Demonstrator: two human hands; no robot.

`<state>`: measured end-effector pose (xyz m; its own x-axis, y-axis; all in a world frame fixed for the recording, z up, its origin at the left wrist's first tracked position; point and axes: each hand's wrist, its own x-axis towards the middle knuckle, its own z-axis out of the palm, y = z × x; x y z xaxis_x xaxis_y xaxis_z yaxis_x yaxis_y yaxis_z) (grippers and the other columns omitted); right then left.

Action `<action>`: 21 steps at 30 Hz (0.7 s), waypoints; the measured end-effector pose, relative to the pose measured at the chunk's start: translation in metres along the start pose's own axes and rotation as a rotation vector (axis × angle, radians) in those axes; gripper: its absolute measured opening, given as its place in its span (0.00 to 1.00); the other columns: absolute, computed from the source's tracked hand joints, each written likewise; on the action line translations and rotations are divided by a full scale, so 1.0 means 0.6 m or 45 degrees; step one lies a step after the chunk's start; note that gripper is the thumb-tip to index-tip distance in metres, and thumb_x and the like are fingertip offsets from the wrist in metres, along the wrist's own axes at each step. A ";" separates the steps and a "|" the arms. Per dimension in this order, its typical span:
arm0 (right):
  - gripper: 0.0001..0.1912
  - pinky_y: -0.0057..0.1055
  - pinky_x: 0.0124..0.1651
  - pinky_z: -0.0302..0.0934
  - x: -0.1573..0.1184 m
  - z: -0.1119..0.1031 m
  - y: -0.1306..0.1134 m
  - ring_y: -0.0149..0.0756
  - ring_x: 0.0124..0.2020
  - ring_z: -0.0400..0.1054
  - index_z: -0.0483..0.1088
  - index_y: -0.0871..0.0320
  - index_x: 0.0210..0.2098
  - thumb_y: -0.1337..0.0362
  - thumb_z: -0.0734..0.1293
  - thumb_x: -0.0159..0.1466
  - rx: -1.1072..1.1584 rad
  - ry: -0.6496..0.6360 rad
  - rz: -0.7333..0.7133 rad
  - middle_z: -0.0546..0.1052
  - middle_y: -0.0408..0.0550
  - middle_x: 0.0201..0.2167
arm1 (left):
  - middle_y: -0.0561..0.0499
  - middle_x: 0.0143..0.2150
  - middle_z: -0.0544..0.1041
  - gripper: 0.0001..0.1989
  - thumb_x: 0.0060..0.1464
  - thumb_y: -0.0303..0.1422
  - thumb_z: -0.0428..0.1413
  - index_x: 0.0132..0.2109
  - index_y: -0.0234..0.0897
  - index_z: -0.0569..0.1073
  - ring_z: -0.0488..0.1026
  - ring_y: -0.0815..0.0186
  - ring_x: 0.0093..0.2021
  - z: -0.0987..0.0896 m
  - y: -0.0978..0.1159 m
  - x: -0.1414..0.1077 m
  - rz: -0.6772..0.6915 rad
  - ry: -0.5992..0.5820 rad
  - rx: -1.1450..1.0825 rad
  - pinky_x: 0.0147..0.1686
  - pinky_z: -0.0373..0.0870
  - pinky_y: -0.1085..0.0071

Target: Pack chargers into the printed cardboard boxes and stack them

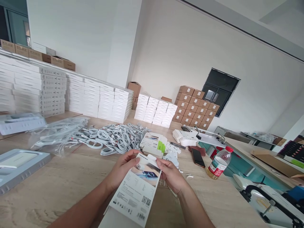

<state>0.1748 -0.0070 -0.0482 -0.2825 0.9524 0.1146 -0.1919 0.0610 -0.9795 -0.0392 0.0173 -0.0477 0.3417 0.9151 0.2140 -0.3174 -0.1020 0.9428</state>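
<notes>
A white printed cardboard box (136, 193) is held between my two hands, tilted toward me, with a product picture, small text and codes on its face. My left hand (124, 167) is closed on its upper left edge, thumb on the front. My right hand (171, 174) pinches the upper right corner beside a small raised flap (152, 157). Just beyond the hands lie flat printed cartons (150, 141) with a green patch. Behind to the left is a heap of coiled white cables (118, 136).
White boxes (95, 98) are stacked along the table's back, with brown cartons (194, 107) behind. On the right are a phone (198, 158), a pen (178, 145) and a red-capped bottle (218, 163). Left are bagged cables (59, 133) and a grey tray (21, 167).
</notes>
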 end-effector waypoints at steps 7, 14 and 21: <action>0.26 0.43 0.58 0.59 -0.013 0.026 -0.014 0.44 0.55 0.68 0.72 0.48 0.56 0.47 0.69 0.61 -0.223 -0.119 -0.142 0.78 0.46 0.51 | 0.54 0.31 0.77 0.18 0.47 0.42 0.65 0.43 0.40 0.73 0.72 0.66 0.28 -0.013 0.014 0.002 -0.014 0.082 -0.068 0.29 0.67 0.73; 0.22 0.32 0.39 0.62 -0.007 0.020 -0.015 0.36 0.31 0.71 0.80 0.59 0.37 0.45 0.72 0.57 -0.207 0.016 -0.037 0.80 0.45 0.30 | 0.55 0.31 0.72 0.14 0.55 0.42 0.61 0.44 0.39 0.73 0.67 0.70 0.28 -0.011 0.019 -0.001 0.047 -0.238 0.225 0.27 0.61 0.75; 0.17 0.28 0.33 0.60 -0.003 0.011 0.002 0.30 0.24 0.68 0.76 0.62 0.29 0.57 0.80 0.47 0.373 -0.029 0.308 0.78 0.44 0.23 | 0.55 0.31 0.69 0.15 0.55 0.42 0.60 0.46 0.39 0.73 0.64 0.70 0.29 -0.006 0.015 -0.014 0.114 -0.298 0.293 0.28 0.61 0.75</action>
<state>0.1690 -0.0103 -0.0487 -0.3726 0.9217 -0.1076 -0.3767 -0.2562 -0.8902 -0.0481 0.0101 -0.0417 0.5234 0.7871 0.3263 -0.1562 -0.2878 0.9449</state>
